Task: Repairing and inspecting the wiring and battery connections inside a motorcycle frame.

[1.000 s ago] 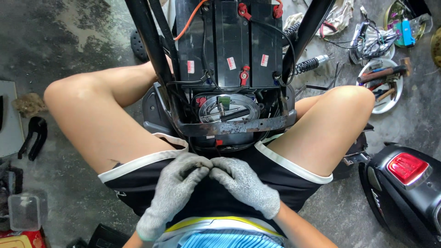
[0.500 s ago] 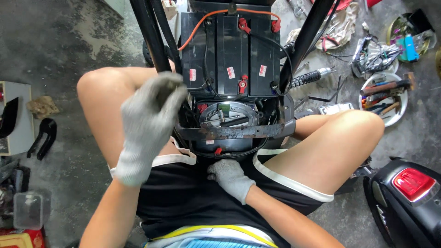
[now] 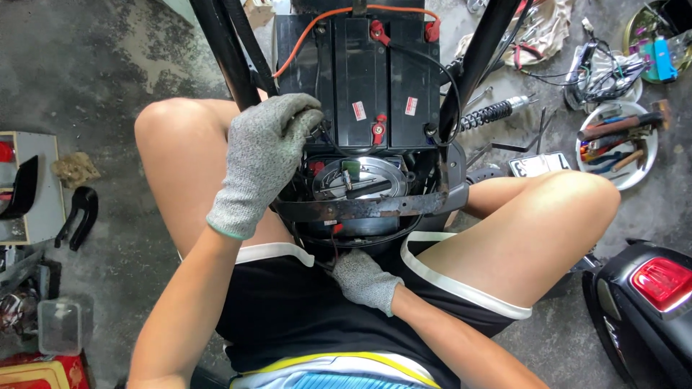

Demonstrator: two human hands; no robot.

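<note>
1. Nearest, my right hand (image 3: pixel 366 279), gloved, rests at my shorts' hem under the rusty bracket (image 3: pixel 360 209); whether its fingers grip anything, I cannot tell.
2. My left hand (image 3: pixel 265 155) curls its fingers around wires beside the black batteries (image 3: pixel 367 79).
3. Farther off, a tool bowl (image 3: pixel 618 144) sits on the floor.

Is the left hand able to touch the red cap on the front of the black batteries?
Probably yes. The left hand rests at the left edge of the black batteries, and the red cap sits close beside it with only thin black wires between.
</note>
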